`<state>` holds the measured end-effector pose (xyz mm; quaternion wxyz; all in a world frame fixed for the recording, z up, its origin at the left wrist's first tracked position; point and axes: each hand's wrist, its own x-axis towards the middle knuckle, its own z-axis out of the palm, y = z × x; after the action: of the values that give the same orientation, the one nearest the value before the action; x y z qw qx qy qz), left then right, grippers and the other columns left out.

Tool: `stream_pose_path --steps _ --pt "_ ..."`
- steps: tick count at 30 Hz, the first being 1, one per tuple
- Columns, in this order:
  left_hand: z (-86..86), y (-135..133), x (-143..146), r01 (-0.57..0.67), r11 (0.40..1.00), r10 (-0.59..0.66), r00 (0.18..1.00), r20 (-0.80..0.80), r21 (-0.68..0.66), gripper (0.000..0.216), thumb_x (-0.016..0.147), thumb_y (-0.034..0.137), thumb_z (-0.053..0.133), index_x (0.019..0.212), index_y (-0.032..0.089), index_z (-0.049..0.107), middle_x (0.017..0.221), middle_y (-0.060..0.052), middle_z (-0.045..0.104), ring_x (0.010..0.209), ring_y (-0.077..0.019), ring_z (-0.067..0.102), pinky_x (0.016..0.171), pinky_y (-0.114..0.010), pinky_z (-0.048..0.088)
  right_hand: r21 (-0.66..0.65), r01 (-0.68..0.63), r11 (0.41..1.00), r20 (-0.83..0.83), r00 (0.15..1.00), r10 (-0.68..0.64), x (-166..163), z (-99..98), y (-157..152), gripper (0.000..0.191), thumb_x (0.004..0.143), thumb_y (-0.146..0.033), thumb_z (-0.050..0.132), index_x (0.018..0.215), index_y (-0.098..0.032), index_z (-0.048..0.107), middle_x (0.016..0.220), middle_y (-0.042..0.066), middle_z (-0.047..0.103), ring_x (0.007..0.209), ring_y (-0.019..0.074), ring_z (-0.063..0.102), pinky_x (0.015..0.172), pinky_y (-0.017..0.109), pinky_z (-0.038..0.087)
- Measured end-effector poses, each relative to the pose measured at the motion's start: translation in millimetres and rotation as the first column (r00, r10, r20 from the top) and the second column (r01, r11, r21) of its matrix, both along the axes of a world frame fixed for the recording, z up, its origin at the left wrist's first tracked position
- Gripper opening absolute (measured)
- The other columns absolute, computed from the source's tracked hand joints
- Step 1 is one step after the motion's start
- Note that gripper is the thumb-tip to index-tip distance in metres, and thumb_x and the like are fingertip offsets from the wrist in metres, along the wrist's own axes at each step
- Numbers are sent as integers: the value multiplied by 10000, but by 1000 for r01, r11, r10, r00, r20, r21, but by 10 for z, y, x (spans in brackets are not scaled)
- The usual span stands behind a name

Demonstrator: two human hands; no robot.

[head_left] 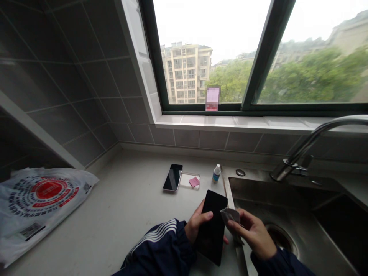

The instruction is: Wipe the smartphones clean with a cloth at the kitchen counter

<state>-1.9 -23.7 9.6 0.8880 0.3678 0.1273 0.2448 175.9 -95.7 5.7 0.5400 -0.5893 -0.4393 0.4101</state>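
Note:
My left hand (197, 226) grips a black phone (212, 226) by its left edge, screen up, over the counter near the sink's edge. My right hand (253, 232) pinches a small grey cloth (230, 215) that touches the phone's right edge. Farther back on the counter lie a second phone (173, 177), a clear phone case (187, 180) with a pink slip (194, 181) on it, and a small dropper bottle (216, 173) with a blue label.
A steel sink (287, 214) with a curved tap (304, 147) fills the right side. A printed white plastic bag (40, 203) lies at the left of the pale counter (129, 214). Grey tiled walls and a window sill (230, 122) close off the back.

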Motion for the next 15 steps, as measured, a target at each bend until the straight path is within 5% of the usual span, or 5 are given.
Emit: stream_pose_path --steps 15 --pt "-33 -4 38 -4 999 4 1000 -3 -47 497 873 402 399 1314 202 285 1036 -182 623 667 -292 696 536 -385 520 35 35 999 178 983 -41 182 77 -20 313 752 -477 707 767 -172 639 651 -4 587 573 146 538 536 240 436"
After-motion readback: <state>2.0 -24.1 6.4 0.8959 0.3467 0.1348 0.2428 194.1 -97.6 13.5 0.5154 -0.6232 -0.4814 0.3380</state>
